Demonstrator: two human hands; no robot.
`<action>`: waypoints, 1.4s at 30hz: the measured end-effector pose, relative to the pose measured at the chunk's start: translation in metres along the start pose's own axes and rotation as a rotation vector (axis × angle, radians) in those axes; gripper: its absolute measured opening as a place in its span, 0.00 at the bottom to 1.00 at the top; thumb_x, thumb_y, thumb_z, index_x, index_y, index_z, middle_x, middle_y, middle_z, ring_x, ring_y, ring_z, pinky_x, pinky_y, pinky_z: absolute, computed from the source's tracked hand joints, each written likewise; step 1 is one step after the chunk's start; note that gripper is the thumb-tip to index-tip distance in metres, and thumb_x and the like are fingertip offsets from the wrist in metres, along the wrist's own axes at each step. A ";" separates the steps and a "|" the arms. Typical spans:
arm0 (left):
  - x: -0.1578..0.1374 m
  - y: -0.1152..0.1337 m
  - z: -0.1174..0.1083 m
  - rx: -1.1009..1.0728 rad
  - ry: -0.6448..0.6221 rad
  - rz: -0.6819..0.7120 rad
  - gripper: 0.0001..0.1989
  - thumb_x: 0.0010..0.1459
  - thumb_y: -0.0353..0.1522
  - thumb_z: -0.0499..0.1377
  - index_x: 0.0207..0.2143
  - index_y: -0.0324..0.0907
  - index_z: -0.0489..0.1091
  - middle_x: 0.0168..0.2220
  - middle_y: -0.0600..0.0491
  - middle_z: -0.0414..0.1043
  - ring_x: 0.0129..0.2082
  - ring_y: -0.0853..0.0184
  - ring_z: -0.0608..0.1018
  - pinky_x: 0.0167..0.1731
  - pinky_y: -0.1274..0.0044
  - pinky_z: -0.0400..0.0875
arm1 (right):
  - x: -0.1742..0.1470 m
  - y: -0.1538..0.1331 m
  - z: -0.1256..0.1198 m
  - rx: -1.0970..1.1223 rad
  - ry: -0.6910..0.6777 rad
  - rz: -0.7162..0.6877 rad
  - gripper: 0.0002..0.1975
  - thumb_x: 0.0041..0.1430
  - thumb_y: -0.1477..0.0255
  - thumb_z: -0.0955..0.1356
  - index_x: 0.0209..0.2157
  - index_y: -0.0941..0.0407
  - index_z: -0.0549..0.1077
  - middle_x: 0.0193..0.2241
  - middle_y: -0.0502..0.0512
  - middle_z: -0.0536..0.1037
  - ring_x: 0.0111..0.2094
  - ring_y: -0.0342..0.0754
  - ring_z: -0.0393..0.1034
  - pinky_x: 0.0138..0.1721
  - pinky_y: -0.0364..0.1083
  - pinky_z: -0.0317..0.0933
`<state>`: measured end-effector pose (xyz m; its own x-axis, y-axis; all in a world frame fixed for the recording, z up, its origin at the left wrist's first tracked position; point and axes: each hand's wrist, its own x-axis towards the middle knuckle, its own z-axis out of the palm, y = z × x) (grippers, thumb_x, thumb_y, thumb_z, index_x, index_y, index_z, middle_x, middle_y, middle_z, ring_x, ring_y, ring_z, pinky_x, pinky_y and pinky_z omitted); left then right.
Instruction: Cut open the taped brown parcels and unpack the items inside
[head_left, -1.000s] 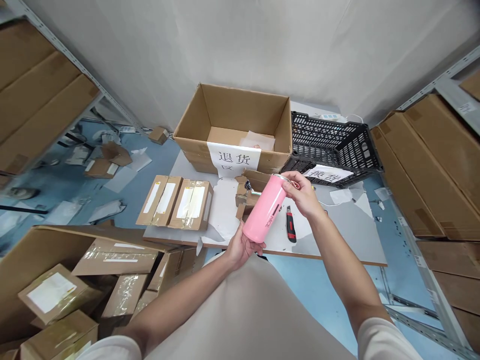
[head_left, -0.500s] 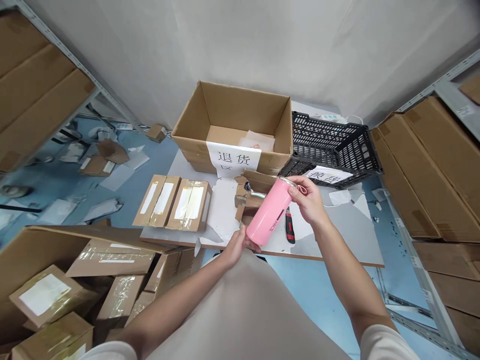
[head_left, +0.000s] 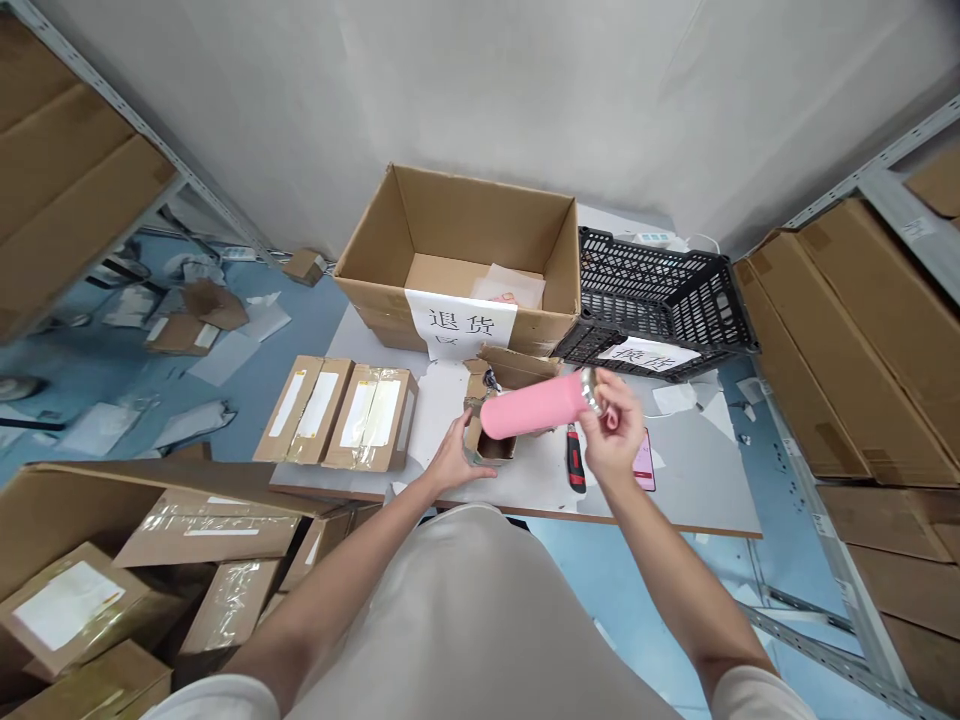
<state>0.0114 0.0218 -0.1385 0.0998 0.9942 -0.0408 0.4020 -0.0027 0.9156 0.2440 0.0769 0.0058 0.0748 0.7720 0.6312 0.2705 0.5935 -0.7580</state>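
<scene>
A pink thermos bottle with a silver rim lies nearly level above the table. My right hand is closed round its capped end, at a pink strap loop. The bottle's base points left, over the opening of a small cardboard box. My left hand grips that box's left side, fingers behind and thumb in front. An opened, torn carton lies right behind, partly hidden by the bottle. A red and black utility knife rests just right of the small box.
A large labelled carton and a black plastic crate stand at the back. Two taped parcels sit on the left. A phone lies beside my right wrist. Cartons on shelving flank the right; a parcel-filled box stands lower left.
The bottle has tipped from slanting to nearly level and turned its print out of sight. My left hand has left its base and taken hold of the small box. A phone has come into view.
</scene>
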 end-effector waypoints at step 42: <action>-0.006 -0.010 0.019 0.012 -0.052 0.031 0.38 0.41 0.37 0.67 0.51 0.42 0.49 0.50 0.42 0.64 0.49 0.56 0.72 0.45 0.65 0.67 | -0.091 0.043 0.032 -0.328 -0.935 0.071 0.14 0.62 0.72 0.60 0.46 0.54 0.71 0.49 0.60 0.70 0.50 0.51 0.65 0.50 0.54 0.61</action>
<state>0.0237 0.0143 -0.1550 0.1598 0.9866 -0.0334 0.4087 -0.0353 0.9120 0.2183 0.0398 -0.0895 -0.6478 0.7559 0.0950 0.5576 0.5554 -0.6169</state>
